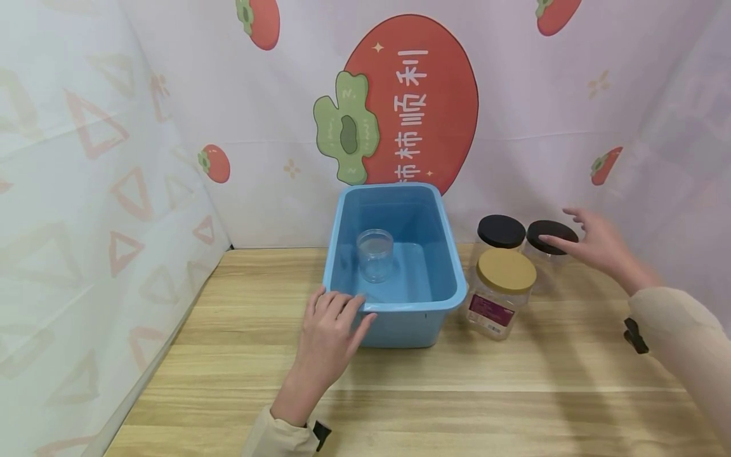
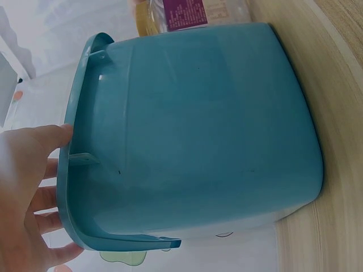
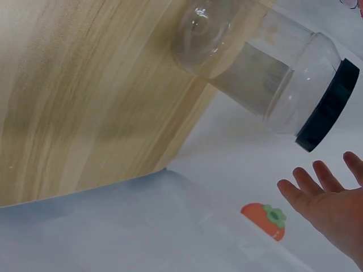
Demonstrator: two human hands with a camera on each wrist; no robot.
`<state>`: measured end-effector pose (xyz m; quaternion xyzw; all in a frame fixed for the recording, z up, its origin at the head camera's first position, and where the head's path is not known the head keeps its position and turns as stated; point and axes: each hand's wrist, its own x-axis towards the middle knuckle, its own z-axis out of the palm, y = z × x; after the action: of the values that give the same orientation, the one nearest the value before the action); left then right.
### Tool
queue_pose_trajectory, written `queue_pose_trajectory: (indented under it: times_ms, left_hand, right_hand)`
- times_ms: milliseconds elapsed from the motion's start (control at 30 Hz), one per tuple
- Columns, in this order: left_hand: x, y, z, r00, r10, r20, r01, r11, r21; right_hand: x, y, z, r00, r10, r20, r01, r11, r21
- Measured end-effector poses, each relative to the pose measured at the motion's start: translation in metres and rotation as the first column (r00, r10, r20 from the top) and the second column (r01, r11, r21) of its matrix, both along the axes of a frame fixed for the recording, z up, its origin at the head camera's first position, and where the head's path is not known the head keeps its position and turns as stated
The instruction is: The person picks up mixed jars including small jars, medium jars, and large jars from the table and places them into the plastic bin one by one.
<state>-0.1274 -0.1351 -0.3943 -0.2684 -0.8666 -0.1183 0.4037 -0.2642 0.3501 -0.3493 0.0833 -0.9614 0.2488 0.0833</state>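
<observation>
My left hand grips the near rim of a blue plastic tub, fingers hooked over the edge and thumb on the outer side. Inside the tub, toward its left wall, stands a clear jar. My right hand is spread with nothing in it, by the black lid of a clear jar. In the right wrist view that jar stands on the table with its lid on, and the fingertips show a gap from the lid.
Right of the tub stand a yellow-lidded clear jar with a purple label and another black-lidded jar. The wooden table meets a patterned cloth wall at the back, with cloth on both sides as well.
</observation>
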Motion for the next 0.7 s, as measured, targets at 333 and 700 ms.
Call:
queue_pose_trajectory:
  times_ms: [333,700]
  left_hand:
    - [0.001,0.000,0.001,1.000,0.009,0.019,-0.008,1.000,-0.008]
    - [-0.001,0.000,0.000,1.000,0.006,0.000,-0.006,1.000,-0.014]
  right_hand:
    - [-0.005,0.003,-0.015,0.998,-0.043,0.044,0.043,0.999,-0.013]
    - [-0.010,0.003,-0.031,0.996,-0.070,0.050,0.072,0.996,-0.042]
